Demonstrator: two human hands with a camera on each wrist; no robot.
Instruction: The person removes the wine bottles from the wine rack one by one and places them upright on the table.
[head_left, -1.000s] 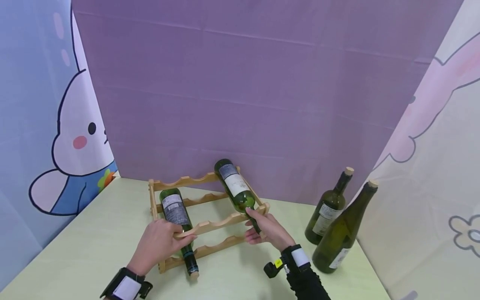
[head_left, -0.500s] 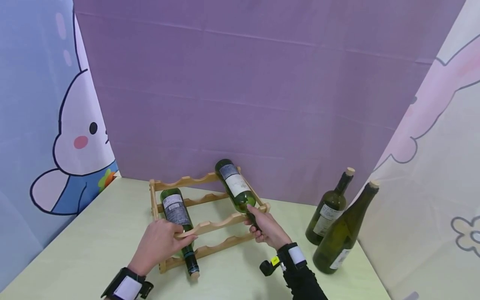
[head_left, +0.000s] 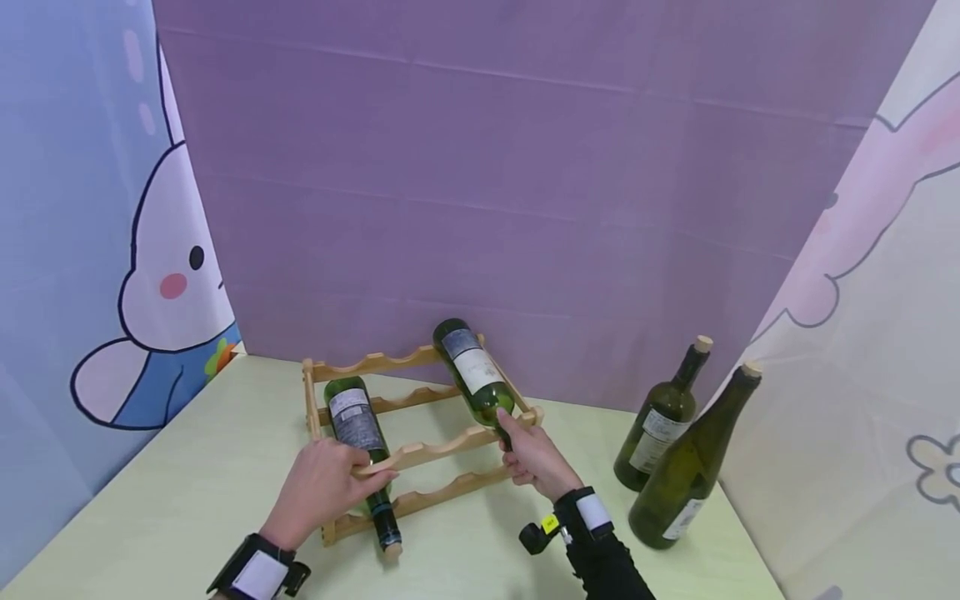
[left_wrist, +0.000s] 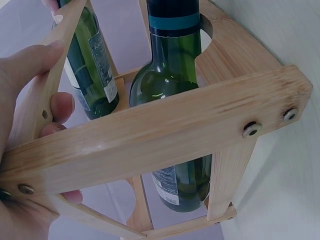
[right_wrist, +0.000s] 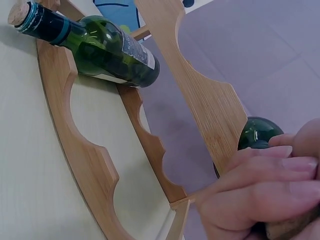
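Observation:
A two-tier wooden wine rack (head_left: 431, 451) stands on the table. My left hand (head_left: 315, 487) grips the left end of its upper front rail; the thumb (left_wrist: 42, 57) lies along the wood in the left wrist view. On the upper tier's right side lies a green wine bottle (head_left: 476, 371), neck sloping toward me. My right hand (head_left: 538, 462) holds it by the neck, fingers (right_wrist: 265, 200) curled round it in the right wrist view and hiding most of the neck. A second corked wine bottle (right_wrist: 100, 47) lies on the lower tier at the left, its neck poking out in front.
Two corked green bottles stand upright to the right of the rack: a shorter one (head_left: 656, 429) behind and a taller one (head_left: 686, 467) in front. A purple cloth backdrop (head_left: 540, 208) hangs close behind the rack. The pale table (head_left: 187, 492) extends to both sides.
My right hand has slid slightly up the bottle's neck, and its fingers have closed more tightly round it. The left hand stays on the rail; both bottles keep their places.

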